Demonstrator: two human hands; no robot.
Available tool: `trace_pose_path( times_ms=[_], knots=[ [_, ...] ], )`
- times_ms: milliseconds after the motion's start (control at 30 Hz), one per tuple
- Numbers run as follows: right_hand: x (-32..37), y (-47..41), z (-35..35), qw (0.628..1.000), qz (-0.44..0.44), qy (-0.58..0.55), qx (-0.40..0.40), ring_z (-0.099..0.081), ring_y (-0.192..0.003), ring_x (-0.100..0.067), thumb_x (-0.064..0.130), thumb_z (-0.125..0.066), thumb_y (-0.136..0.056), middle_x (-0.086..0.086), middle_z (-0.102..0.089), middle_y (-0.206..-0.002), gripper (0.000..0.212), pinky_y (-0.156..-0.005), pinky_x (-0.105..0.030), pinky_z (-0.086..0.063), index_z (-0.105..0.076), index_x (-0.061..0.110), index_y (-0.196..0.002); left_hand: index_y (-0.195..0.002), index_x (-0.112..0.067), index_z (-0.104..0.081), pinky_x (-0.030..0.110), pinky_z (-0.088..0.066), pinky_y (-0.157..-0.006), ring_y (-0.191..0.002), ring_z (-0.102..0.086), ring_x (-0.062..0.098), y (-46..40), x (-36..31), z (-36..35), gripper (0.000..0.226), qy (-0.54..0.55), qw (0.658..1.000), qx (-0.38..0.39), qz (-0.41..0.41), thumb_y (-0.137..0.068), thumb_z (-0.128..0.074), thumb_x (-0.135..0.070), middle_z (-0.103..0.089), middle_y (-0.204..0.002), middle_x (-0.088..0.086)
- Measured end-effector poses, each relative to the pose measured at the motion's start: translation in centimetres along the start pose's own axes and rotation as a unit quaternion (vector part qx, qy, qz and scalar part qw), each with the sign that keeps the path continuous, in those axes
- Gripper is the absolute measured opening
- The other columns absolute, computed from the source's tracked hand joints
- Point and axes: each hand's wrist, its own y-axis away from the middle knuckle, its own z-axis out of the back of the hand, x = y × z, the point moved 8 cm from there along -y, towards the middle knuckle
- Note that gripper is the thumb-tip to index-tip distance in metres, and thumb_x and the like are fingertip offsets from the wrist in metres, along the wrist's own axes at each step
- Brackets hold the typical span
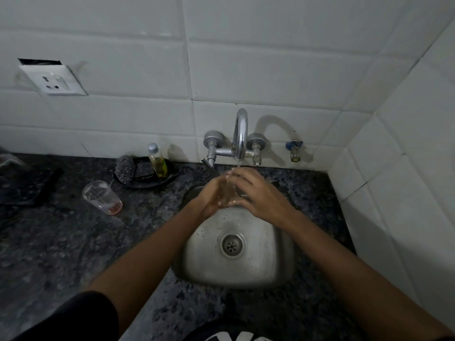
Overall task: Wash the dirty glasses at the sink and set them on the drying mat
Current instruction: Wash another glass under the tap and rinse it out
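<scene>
Under the running tap (240, 134), my left hand (211, 195) and right hand (256, 193) clasp one glass (227, 190); a second, dirty glass (102, 196) waits on the table (61, 242), unwashed.

round brushed-steel sink basin (258, 267): matt, water-spotted | speckled dark stone counter (61, 242) around it: polished | curved chrome tap (241, 129) behind it: glossy | clear tumbler (102, 196) left of it: transparent, smooth

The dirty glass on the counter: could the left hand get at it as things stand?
Probably yes. The dirty glass stands alone on the counter left of the sink, nothing between. But the left hand is busy holding a glass under the tap.
</scene>
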Motion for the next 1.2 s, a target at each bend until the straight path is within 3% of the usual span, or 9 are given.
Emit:
trace_pose_path(
  times_ms=[100,300,500,600,833,933,1000,1067,1200],
  knots=[
    [0.0,0.5,0.4,0.999,0.023,0.041,-0.016,-0.047,-0.142,-0.031,0.032,-0.078,-0.094,-0.015,-0.053,-0.151,0.064,-0.120,-0.042,-0.040,-0.055,0.004,-0.147,-0.101,-0.012,-0.069,0.029,-0.053,-0.057,-0.071,-0.067,0.017,0.2,1.2,-1.0,0.021,0.106,0.994,0.006,0.031,-0.098,-0.053,-0.025,-0.069,-0.082,0.003],
    [-0.1,1.1,0.9,0.997,0.048,0.055,-0.001,-0.058,-0.124,-0.027,0.024,-0.069,-0.100,-0.011,-0.066,-0.125,0.036,-0.106,-0.036,-0.051,-0.066,0.004,-0.130,-0.095,-0.006,-0.073,0.031,-0.057,-0.063,-0.075,-0.068,0.021,-0.4,0.9,-0.5,0.043,0.223,0.974,0.020,-0.025,-0.104,-0.035,-0.024,-0.071,-0.091,0.010],
    [-0.9,-2.4,-1.3,0.972,0.005,0.064,0.224,-0.066,-0.102,-0.022,0.026,-0.067,-0.100,-0.003,-0.064,-0.117,0.027,-0.083,-0.034,-0.053,-0.063,0.015,-0.125,-0.108,-0.009,-0.072,0.033,-0.056,-0.061,-0.079,-0.070,0.020,-1.5,1.7,-0.6,0.042,0.154,0.988,0.004,0.007,-0.108,-0.038,-0.033,-0.074,-0.096,0.008],
    [0.4,-3.1,-0.3,0.949,0.168,0.150,0.222,-0.065,-0.098,-0.019,0.016,-0.063,-0.096,-0.001,-0.067,-0.111,0.018,-0.076,-0.034,-0.054,-0.069,0.018,-0.113,-0.112,-0.010,-0.074,0.038,-0.062,-0.074,-0.085,-0.074,0.020,-2.1,2.0,0.4,0.043,0.080,0.994,-0.013,0.069,-0.108,-0.044,-0.041,-0.076,-0.099,0.008],
    [-0.8,-4.7,-1.2,0.980,0.017,0.100,0.172,-0.065,-0.093,-0.019,0.045,-0.055,-0.103,-0.003,-0.068,-0.105,0.032,-0.083,-0.043,-0.057,-0.068,0.016,-0.111,-0.103,-0.004,-0.066,0.033,-0.055,-0.074,-0.081,-0.069,0.021,-2.7,1.9,0.3,0.037,0.233,0.971,-0.048,0.025,-0.103,-0.035,-0.024,-0.071,-0.089,0.010],
    [0.1,-4.4,-1.5,0.963,0.096,0.121,0.219,-0.065,-0.102,-0.019,0.034,-0.063,-0.101,-0.002,-0.068,-0.112,0.021,-0.084,-0.036,-0.056,-0.071,0.016,-0.109,-0.098,-0.009,-0.065,0.030,-0.041,-0.057,-0.063,-0.055,0.019,-3.2,1.8,0.6,0.032,0.155,0.986,-0.006,0.063,-0.102,-0.038,-0.026,-0.061,-0.078,0.007],
    [0.3,-3.8,-2.2,0.939,0.200,0.173,0.222,-0.067,-0.105,-0.019,0.018,-0.067,-0.097,0.000,-0.070,-0.113,0.013,-0.081,-0.031,-0.052,-0.072,0.018,-0.109,-0.100,-0.008,-0.069,0.030,-0.049,-0.055,-0.065,-0.060,0.021,-3.6,1.6,0.9,0.032,0.089,0.992,0.004,0.088,-0.103,-0.043,-0.027,-0.063,-0.083,0.008],
    [-0.9,-3.9,-2.9,0.945,0.155,0.166,0.234,-0.067,-0.105,-0.018,0.014,-0.067,-0.094,0.002,-0.069,-0.115,0.017,-0.078,-0.031,-0.053,-0.070,0.020,-0.110,-0.101,-0.005,-0.069,0.035,-0.056,-0.067,-0.078,-0.066,0.024,-3.9,1.3,1.3,0.031,0.113,0.991,-0.042,0.051,-0.103,-0.043,-0.022,-0.069,-0.088,0.011],
    [-1.8,-4.3,-2.8,0.963,0.024,0.084,0.256,-0.066,-0.104,-0.018,0.047,-0.056,-0.096,0.002,-0.068,-0.114,0.030,-0.084,-0.040,-0.057,-0.067,0.023,-0.111,-0.105,-0.001,-0.068,0.037,-0.058,-0.082,-0.091,-0.068,0.026,-3.9,2.3,0.5,0.030,0.250,0.967,-0.049,-0.018,-0.091,-0.050,-0.021,-0.070,-0.099,0.016]
  ],
)
